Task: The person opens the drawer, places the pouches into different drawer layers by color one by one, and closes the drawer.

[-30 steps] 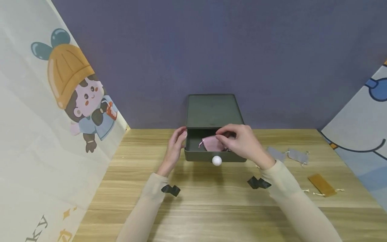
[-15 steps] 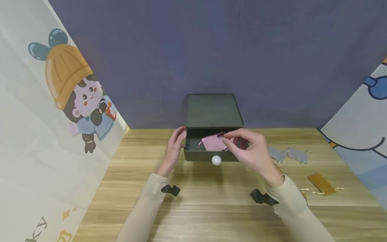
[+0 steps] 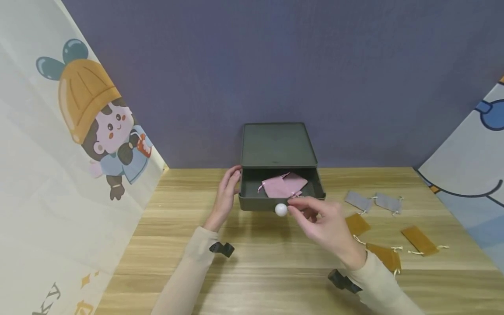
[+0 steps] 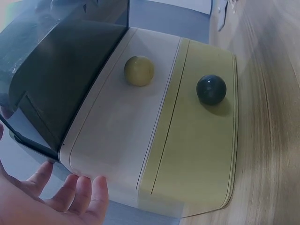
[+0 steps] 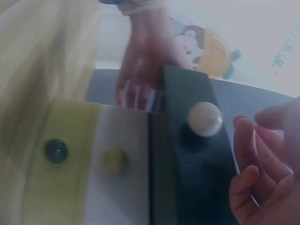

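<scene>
A dark green drawer [image 3: 257, 204] stands pulled out of the small cabinet [image 3: 278, 144], and pink drawstring pouches [image 3: 275, 187] lie inside it, overlapping. My left hand [image 3: 224, 197] rests along the cabinet's left side; its fingertips touch near the edge of the white drawer [image 4: 117, 117] in the left wrist view. Just right of the white round knob [image 3: 281, 210] is my right hand [image 3: 327, 223], thumb and forefinger slightly apart, holding nothing. In the right wrist view a gap shows between those fingers and the knob. Below the white drawer is a yellow-green drawer [image 4: 201, 150].
Two grey pouches [image 3: 388, 202] lie on the wooden table [image 3: 252, 280] right of the cabinet. Nearer are mustard pouches [image 3: 419, 240] with white cords, one partly behind my right hand. A dark blue wall [image 3: 197, 87] rises behind the cabinet.
My right hand has let go of the pink pouch, come out of the drawer and moved down beside the white knob. The left hand has stayed at the cabinet's side.
</scene>
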A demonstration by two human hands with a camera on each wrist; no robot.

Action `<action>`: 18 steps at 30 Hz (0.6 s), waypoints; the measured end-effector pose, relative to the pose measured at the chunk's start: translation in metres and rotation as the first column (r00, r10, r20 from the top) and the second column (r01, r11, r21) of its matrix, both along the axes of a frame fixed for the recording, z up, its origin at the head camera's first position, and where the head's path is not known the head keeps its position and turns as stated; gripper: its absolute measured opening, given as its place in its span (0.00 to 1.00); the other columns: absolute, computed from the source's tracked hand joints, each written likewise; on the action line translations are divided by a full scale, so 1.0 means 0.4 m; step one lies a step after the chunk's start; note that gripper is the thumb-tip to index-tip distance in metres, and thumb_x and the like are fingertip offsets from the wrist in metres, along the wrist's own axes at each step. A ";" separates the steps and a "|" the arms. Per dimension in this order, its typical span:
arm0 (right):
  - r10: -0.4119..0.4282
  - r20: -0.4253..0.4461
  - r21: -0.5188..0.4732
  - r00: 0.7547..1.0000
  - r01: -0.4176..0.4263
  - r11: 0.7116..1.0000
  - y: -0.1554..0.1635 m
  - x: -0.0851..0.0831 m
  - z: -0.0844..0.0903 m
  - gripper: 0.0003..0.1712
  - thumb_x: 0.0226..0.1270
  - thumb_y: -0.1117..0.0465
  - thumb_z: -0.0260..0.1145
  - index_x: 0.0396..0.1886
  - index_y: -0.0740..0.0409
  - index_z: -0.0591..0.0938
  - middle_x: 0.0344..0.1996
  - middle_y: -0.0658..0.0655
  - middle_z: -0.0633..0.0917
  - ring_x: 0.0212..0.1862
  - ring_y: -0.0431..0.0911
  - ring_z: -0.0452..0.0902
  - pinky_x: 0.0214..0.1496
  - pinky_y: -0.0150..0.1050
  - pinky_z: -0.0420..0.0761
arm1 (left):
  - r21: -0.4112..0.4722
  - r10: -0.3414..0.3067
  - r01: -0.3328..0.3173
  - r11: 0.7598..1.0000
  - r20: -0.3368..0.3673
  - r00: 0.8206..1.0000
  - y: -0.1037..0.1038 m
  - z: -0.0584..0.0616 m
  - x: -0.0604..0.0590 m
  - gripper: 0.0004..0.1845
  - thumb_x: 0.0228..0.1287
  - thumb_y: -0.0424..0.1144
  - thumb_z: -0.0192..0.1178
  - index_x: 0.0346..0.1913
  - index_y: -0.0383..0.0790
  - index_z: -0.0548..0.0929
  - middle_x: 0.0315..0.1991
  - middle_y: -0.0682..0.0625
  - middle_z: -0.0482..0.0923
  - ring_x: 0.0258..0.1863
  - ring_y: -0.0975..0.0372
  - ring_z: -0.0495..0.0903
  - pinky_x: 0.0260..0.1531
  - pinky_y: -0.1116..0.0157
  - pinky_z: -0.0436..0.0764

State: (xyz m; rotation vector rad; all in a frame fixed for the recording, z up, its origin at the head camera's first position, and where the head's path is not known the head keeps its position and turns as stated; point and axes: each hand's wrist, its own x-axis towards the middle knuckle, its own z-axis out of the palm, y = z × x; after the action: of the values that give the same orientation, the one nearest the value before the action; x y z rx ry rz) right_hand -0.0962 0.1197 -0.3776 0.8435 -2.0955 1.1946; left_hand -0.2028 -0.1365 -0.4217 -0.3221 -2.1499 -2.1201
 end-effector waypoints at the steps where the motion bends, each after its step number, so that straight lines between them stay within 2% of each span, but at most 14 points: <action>1: 0.003 -0.009 0.014 1.000 -0.003 1.000 -0.003 0.001 -0.007 0.16 0.55 0.78 0.77 0.42 0.61 0.91 0.28 0.54 0.93 0.20 0.30 0.77 0.21 0.21 0.75 | -0.001 0.000 0.000 1.000 0.000 1.000 -0.001 0.000 0.001 0.29 0.83 0.47 0.44 0.76 0.32 0.71 0.73 0.34 0.73 0.72 0.42 0.73 0.65 0.39 0.79; 8: -0.027 -0.046 0.088 0.999 0.031 0.996 -0.016 0.004 -0.048 0.16 0.54 0.73 0.80 0.43 0.57 0.91 0.26 0.50 0.92 0.21 0.31 0.80 0.24 0.21 0.80 | 0.011 0.003 -0.003 1.000 0.010 1.000 -0.001 -0.002 -0.002 0.29 0.83 0.47 0.45 0.76 0.32 0.71 0.74 0.34 0.72 0.73 0.43 0.72 0.67 0.38 0.78; 18: -0.074 -0.057 0.045 0.996 0.077 0.996 -0.028 -0.004 -0.081 0.16 0.53 0.72 0.80 0.43 0.59 0.91 0.30 0.58 0.94 0.17 0.35 0.82 0.20 0.20 0.77 | 0.001 -0.002 0.002 1.000 0.002 1.000 -0.002 0.002 -0.001 0.29 0.83 0.47 0.46 0.76 0.33 0.71 0.75 0.35 0.72 0.73 0.44 0.72 0.67 0.39 0.78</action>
State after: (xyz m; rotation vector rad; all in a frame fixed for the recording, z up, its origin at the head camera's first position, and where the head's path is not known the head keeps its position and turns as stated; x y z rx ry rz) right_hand -0.0978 0.1085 -0.4102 0.8023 -2.0989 1.0740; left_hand -0.2032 -0.1371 -0.4210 -0.3230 -2.1501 -2.1238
